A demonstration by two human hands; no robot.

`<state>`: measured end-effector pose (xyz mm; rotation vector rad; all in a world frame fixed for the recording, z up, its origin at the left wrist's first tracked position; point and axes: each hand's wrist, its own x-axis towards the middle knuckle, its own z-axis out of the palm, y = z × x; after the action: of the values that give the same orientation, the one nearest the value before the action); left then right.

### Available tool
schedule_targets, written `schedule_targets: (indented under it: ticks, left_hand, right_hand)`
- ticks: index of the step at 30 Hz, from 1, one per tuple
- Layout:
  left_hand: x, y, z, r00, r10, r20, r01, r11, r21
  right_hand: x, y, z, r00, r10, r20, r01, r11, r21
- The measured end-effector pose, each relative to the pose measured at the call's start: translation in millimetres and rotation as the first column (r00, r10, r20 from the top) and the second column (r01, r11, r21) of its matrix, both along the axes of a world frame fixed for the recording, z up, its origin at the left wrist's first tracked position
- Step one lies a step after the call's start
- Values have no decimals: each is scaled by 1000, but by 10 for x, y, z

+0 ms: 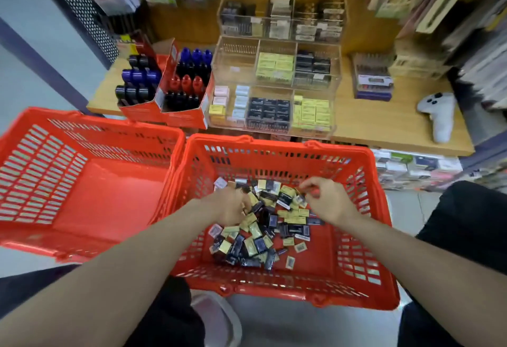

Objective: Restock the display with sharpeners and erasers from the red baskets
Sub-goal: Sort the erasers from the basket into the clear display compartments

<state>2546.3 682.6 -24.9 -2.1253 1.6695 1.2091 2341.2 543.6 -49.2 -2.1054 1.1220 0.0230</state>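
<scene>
Both hands reach into a red slotted plastic basket [274,171] holding a loose heap of small black, yellow and white wrapped packets [263,231]. The left hand [229,206] curls its fingers into the heap; the right hand [325,198] pinches one small packet. A second, empty red basket [82,182] sits alongside, below the clear acrylic compartment display [274,86] on the wooden shelf [384,116].

Glossy red plastic basket [384,237]; clear acrylic display [336,91]; matt wooden shelf [384,121].
</scene>
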Motion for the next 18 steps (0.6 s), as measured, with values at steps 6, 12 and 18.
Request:
schedule_targets:
  ticks: [6, 12, 18]
  left_hand:
    - [7, 118, -608, 944, 312, -109, -306, 950, 66]
    - [-161, 14, -1285, 938, 348, 13, -348, 937, 16]
    - [-425, -1, -1708, 909, 417, 13, -415, 906, -78]
  right_hand:
    - [-69, 233, -676, 976, -131, -176, 171, 955, 241]
    - [112, 322, -1125, 952, -162, -261, 235, 930, 281]
    - [129, 512, -1424, 935, -155, -320, 225, 955, 194]
